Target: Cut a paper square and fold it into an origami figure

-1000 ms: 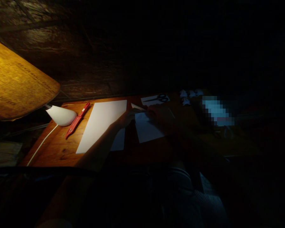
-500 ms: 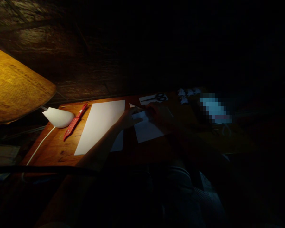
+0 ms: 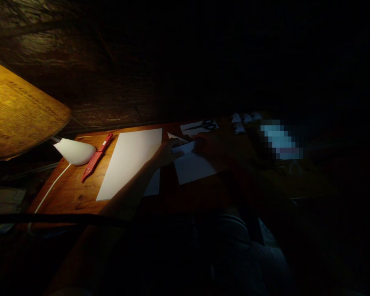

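A small white sheet of paper (image 3: pixel 193 166) lies on the wooden table (image 3: pixel 77 193) in dim light. My left hand (image 3: pixel 166 151) pinches its upper left corner, where the top edge is folded over. On the same folded edge, further right, my right hand (image 3: pixel 208 147) presses down; it is dark and its fingers are hard to make out. A larger white sheet (image 3: pixel 131 160) rests left of my left forearm.
A red-handled knife (image 3: pixel 97 157) lies beside a white lamp base (image 3: pixel 74 150) with a cord at the table's left. Black scissors (image 3: pixel 203 125) rest on paper at the back. Crumpled white paper bits (image 3: pixel 242 121) sit back right. A yellow lampshade (image 3: pixel 18 111) looms left.
The top edge of the small sheet has been folded down further toward me, and both hands have closed in on the fold. The view shifted slightly.
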A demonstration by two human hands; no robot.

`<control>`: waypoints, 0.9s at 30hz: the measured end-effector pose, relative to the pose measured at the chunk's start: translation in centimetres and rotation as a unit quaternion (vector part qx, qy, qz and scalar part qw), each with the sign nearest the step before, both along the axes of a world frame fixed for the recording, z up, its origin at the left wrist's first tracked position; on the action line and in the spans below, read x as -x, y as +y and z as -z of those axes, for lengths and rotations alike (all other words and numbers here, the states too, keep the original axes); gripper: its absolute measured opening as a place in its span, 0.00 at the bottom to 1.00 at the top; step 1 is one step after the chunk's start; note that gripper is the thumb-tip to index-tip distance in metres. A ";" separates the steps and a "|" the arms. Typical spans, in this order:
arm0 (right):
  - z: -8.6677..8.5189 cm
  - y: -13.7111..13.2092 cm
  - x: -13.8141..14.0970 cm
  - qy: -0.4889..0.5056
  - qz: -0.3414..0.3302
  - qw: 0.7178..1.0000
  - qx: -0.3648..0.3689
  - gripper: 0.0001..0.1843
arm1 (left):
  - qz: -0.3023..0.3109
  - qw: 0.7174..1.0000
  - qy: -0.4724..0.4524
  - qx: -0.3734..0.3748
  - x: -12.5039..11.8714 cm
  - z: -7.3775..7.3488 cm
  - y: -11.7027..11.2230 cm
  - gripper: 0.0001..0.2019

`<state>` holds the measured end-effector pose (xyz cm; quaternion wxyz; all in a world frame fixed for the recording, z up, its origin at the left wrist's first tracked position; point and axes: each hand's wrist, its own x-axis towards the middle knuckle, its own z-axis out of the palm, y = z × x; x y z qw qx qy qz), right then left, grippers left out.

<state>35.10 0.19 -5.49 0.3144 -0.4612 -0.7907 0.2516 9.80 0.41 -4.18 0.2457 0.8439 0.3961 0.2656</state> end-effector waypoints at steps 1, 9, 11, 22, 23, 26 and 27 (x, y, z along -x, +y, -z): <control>-0.1 0.0 0.1 -0.003 0.006 1.000 0.006 0.23 | 0.000 1.000 0.000 -0.001 0.0 0.0 0.0 0.12; -0.2 -0.1 0.3 -0.015 0.024 1.000 0.000 0.19 | 0.002 1.000 -0.004 -0.001 -0.2 -0.1 -0.3 0.12; -0.1 -0.1 0.3 -0.014 0.028 0.999 -0.001 0.19 | 0.001 1.000 -0.009 -0.008 -0.2 0.0 -0.3 0.14; 0.5 0.2 0.2 0.024 0.022 0.999 -0.004 0.18 | -0.003 1.000 -0.007 -0.005 -0.3 0.4 0.0 0.14; 0.6 0.3 0.2 0.021 0.023 1.000 -0.005 0.18 | -0.002 1.000 -0.007 -0.005 -0.3 0.5 0.1 0.13; 0.6 0.4 0.1 0.014 0.019 1.000 -0.010 0.17 | -0.005 1.000 -0.005 -0.010 -0.3 0.6 0.1 0.14; 0.6 0.5 0.1 0.016 0.020 1.000 -0.016 0.16 | -0.006 1.000 -0.006 -0.010 -0.3 0.6 0.1 0.15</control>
